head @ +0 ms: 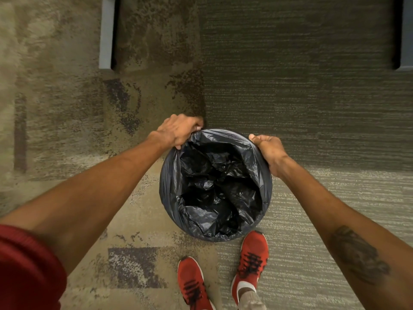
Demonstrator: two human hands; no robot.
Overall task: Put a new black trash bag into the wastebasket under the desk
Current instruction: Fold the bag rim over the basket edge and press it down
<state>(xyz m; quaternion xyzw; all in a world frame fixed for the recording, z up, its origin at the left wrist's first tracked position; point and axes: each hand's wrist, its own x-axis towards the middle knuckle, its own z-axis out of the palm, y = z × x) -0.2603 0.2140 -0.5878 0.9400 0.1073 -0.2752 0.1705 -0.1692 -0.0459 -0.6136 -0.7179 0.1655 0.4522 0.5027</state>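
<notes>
The black trash bag [214, 186] already lines the round wastebasket [166, 193], its mouth folded out over the rim all the way round so that none of the basket's own wall shows; only the bag-covered outline can be made out. The basket stands on the carpet [312, 108], out in the open and nearer than the two grey desk legs [106, 34] at the far left and far right. The left hand [178, 130] is closed over the far-left part of the rim, fingers curled down and pinching a gather of plastic there, most likely to draw slack over the edge. The right hand [267, 151] is clamped on the far-right part of the rim, thumb lying along the top, apparently holding that side tight while the other is worked. Inside, the bag sags in loose crumpled folds, so it seems seated but not pressed to the bottom. Two red shoes [253, 258] stand just near of the basket, the right one almost touching it. Between the desk legs the floor lies bare and wide, which looks ample for sliding the basket away under the desk once the rim is snug.
</notes>
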